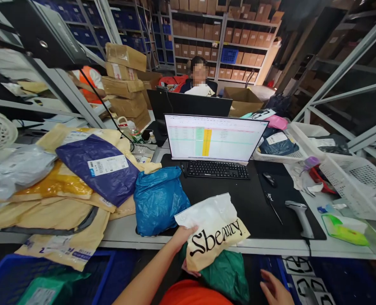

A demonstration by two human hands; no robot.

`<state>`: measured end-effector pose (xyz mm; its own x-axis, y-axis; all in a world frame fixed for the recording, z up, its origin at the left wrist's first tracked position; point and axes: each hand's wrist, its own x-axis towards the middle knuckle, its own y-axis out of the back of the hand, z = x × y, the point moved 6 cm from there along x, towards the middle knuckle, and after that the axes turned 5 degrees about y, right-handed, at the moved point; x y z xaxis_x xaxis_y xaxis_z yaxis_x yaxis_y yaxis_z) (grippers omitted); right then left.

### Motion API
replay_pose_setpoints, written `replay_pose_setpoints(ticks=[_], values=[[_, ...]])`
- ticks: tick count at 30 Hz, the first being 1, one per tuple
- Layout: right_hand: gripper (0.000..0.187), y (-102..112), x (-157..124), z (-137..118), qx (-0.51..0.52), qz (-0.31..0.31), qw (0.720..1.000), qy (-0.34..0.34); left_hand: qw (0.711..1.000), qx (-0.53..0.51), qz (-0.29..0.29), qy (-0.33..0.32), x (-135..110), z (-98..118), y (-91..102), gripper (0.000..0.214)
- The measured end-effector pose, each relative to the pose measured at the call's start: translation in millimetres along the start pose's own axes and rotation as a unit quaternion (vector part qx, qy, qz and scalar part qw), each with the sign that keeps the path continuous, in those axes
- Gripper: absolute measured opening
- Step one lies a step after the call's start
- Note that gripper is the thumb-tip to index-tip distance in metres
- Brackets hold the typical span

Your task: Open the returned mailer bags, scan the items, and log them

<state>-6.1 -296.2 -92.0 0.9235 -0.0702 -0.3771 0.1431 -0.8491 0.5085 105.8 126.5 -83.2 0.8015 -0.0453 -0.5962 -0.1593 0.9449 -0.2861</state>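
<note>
Left hand [183, 238]: grip closed on the cream bag [215, 241] near its left edge. The bag was held tilted over the front edge of the desk [261, 249], in front of the keyboard [218, 170]; its upper part was white, its lower part cream, with "Sbeauty" printed in black. A dark green bag [230, 273] lay directly below it, close to the wearer's orange clothing [194, 294] (whether the left grip also had hold of this green bag could not be told).

Right hand [274, 289]: grip empty, fingers parted and slightly curved, low at the front, well apart from the cream bag and short of the desk edge.

Desk, centre: a lit monitor [216, 135] showed a spreadsheet with green and yellow columns; the keyboard sat just below it. To the right, a mouse [269, 179] and a grey scanner [302, 220] rested on dark matting.

Desk, left: a crumpled blue bag [159, 201] stood beside a heap of mailers, with a labelled purple mailer [114, 182] on top. Below, a blue crate [108, 271] contained a green parcel [42, 292].

Beyond the monitors, another person [186, 87] sat near stocked shelves [219, 19].
</note>
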Motion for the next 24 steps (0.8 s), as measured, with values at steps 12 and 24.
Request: replay_pose_setpoints(ticks=[12, 24], values=[[0.074, 171.3, 364.4, -113.6, -0.307, 0.246, 0.891, 0.228, 0.988, -0.012, 0.147, 0.038, 43.5, -33.2, 24.1, 0.088], [0.069, 175.7, 443.0, -66.3, -0.362, 0.231, 0.866, 0.258, 0.958, -0.053, 0.276, 0.062, 41.2, -25.9, 16.7, 0.086]])
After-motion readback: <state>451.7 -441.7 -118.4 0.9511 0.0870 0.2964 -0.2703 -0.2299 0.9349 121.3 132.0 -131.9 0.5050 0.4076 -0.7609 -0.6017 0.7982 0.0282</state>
